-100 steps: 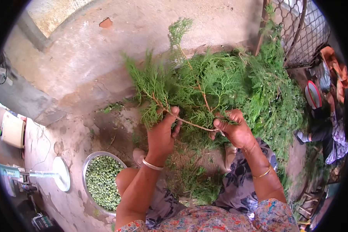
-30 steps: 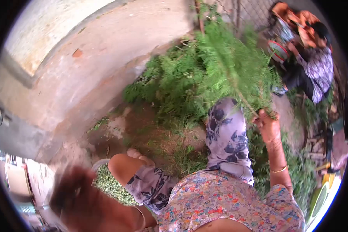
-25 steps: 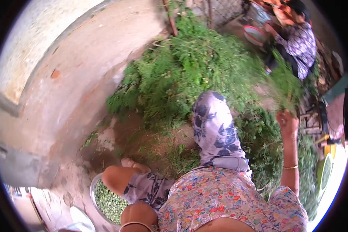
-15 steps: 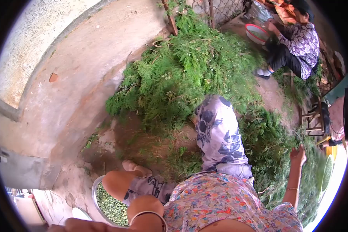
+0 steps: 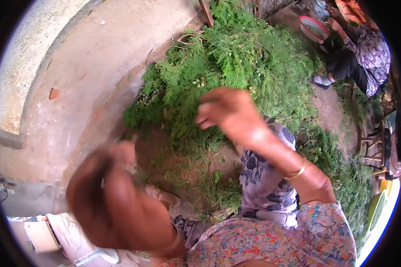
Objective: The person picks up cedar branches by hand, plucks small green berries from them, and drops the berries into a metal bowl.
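Observation:
My right hand point(image 5: 229, 111) is raised in front of the large pile of green conifer branches point(image 5: 200, 84). Its fingers look bent but are smeared by motion, and nothing shows clearly in them. At the lower left my left hand point(image 5: 104, 178) is close to the camera and heavily blurred, so I cannot make out its fingers. My left forearm hides nearly all of the basin of small green cones. Small pale cones point(image 5: 198, 83) show among the branches.
Across the pile a seated person point(image 5: 365, 58) works beside a red-rimmed white basin point(image 5: 314, 29). More cut branches point(image 5: 338, 178) lie to my right, near a wooden stool point(image 5: 373, 147). A brick piece point(image 5: 53, 93) lies on the concrete at left.
My right hand has swung from the branches on the right to in front of the main pile. My left hand has risen from the bottom edge, covering the cone basin. The view has shifted slightly.

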Demonstrator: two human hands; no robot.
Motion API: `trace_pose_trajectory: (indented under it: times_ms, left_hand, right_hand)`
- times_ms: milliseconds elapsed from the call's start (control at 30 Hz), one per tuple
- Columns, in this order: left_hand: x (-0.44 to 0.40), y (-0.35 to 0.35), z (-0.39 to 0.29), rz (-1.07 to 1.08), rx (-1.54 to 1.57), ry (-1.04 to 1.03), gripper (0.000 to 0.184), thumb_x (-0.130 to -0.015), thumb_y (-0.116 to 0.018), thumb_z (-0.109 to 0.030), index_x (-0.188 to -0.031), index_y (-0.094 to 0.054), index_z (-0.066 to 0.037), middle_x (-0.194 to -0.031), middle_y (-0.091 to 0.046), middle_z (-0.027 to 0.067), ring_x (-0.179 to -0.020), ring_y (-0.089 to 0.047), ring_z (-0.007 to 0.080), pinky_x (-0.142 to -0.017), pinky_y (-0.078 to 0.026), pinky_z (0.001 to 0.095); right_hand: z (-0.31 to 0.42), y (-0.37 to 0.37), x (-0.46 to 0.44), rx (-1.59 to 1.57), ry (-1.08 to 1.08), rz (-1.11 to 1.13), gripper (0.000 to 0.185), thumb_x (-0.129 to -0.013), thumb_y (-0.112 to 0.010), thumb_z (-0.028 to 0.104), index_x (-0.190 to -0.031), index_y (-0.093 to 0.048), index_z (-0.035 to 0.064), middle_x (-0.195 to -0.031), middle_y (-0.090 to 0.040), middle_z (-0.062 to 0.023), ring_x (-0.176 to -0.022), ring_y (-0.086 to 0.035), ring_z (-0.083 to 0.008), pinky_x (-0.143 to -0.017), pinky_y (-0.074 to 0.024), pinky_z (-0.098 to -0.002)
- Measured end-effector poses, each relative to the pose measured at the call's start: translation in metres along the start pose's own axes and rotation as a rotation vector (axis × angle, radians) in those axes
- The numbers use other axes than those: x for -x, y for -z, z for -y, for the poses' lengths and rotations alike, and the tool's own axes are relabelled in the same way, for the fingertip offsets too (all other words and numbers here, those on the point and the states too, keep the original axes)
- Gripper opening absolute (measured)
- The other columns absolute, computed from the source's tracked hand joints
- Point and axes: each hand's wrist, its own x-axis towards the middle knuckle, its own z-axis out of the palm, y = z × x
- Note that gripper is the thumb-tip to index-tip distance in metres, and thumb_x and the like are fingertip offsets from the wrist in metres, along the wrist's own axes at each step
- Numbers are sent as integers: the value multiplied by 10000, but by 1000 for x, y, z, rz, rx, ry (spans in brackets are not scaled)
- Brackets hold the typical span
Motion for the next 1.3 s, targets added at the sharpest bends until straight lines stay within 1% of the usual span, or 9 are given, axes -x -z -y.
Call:
trace_pose_trajectory:
  times_ms: [67, 100, 200, 300, 500, 733, 900, 1133, 1300]
  left_hand:
    - [3, -52, 27, -56, 480, 548, 61, -810, -567, 6, -838, -607, 43, -766, -615, 104, -690, -572, 143, -620, -471, 260]
    - [13, -75, 51, 51, 412, 600, 68, -799, -584, -1, -841, -618, 39, -742, -617, 70, -664, -556, 107, -612, -459, 244]
    - [58, -136, 118, 431, 508, 820, 115, -800, -590, -56, -842, -625, 45, -669, -573, 28, -604, -486, 87, -548, -409, 242]
    - [89, -185, 148, 865, 308, 664, 200, -831, -562, -106, -889, -595, 82, -685, -576, 124, -609, -542, 179, -579, -436, 302]
    - [154, -275, 167, 823, -25, 316, 246, -768, -623, -91, -970, -588, 45, -923, -598, 239, -834, -579, 398, -739, -458, 469]
    - [138, -349, 198, 898, -153, 223, 239, -711, -670, -55, -919, -598, 41, -878, -595, 233, -818, -591, 387, -730, -476, 451]
    - [156, -392, 201, 1006, -185, 349, 544, -723, -712, -193, -1135, -442, 37, -969, -586, 279, -956, -579, 409, -802, -483, 454]
    - [157, -373, 179, 1226, -145, 279, 420, -756, -676, -289, -953, -525, 51, -895, -617, 251, -877, -599, 399, -769, -481, 463]
    - [131, -301, 183, 1098, -160, 227, 329, -748, -691, -249, -872, -523, 5, -726, -610, 200, -744, -606, 377, -644, -474, 471]
  right_hand:
    - [-29, -31, -26, 221, 169, 156, 163, -778, -579, 90, -837, -623, -56, -780, -631, -223, -720, -643, -311, -686, -517, -388]
    - [-36, -44, -28, 380, 338, 138, 132, -783, -568, 52, -852, -579, -60, -694, -604, -217, -632, -616, -337, -597, -506, -402]
    - [-36, -57, -29, 521, 160, 219, 130, -684, -504, -30, -787, -502, -110, -697, -572, -308, -700, -593, -454, -624, -478, -482]
    - [-59, -48, -34, 551, 64, 154, 134, -709, -517, -12, -792, -490, -112, -681, -569, -303, -690, -588, -463, -615, -479, -481]
    - [-54, -42, -38, 454, 157, 55, 223, -792, -567, 84, -866, -473, -105, -601, -546, -239, -634, -588, -432, -567, -471, -487]
    - [-50, -29, -35, 478, 174, 142, 229, -803, -560, 117, -873, -433, -60, -585, -543, -210, -594, -574, -406, -531, -458, -480]
    - [-57, -21, -40, 481, 211, 114, 213, -805, -561, 112, -851, -435, -53, -582, -534, -199, -588, -567, -392, -521, -446, -470]
    - [-55, -20, -42, 539, 178, 146, 218, -778, -573, 95, -818, -442, -74, -589, -541, -208, -600, -585, -378, -526, -455, -453]
    - [-67, -25, -44, 614, 223, 148, 170, -738, -577, 69, -809, -473, -45, -622, -562, -194, -618, -593, -371, -544, -466, -454]
